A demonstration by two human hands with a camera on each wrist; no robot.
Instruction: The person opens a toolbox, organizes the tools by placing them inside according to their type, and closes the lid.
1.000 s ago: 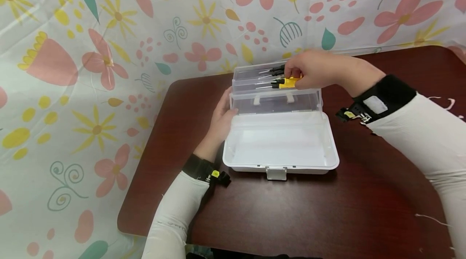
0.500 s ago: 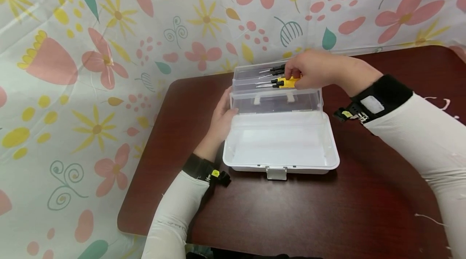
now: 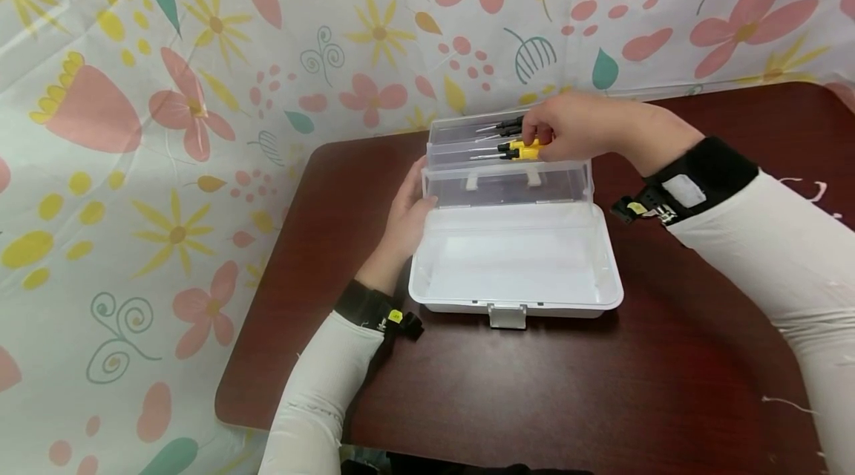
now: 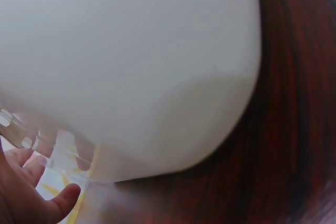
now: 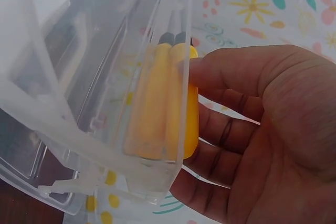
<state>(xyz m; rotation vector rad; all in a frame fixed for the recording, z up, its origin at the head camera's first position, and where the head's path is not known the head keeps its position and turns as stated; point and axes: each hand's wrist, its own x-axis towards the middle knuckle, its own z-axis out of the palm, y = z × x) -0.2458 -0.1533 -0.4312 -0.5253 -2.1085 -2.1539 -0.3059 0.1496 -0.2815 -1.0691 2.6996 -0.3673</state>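
Note:
A white toolbox (image 3: 510, 267) lies opened on the table, with clear plastic trays (image 3: 444, 156) raised at its back. Black-handled screwdrivers (image 3: 508, 128) lie in the rear tray, and yellow-handled screwdrivers (image 3: 528, 154) in the one before it. My right hand (image 3: 588, 122) is over the trays' right end. In the right wrist view, its thumb and fingers pinch a yellow screwdriver (image 5: 192, 103) at the tray's edge; further yellow handles (image 5: 155, 103) show through the clear wall. My left hand (image 3: 405, 215) holds the toolbox's left end by the clear trays, thumb in front, its fingers partly hidden.
The box's white latch (image 3: 508, 318) hangs at the front. A dark red-brown table (image 3: 534, 393) lies beneath, with a flowered cloth (image 3: 234, 52) behind and to the left. Loose white threads (image 3: 788, 404) lie on the right side.
The yellow handles by my right fingers have shifted slightly and now show as two separate handles. My left hand and the toolbox stay where they were.

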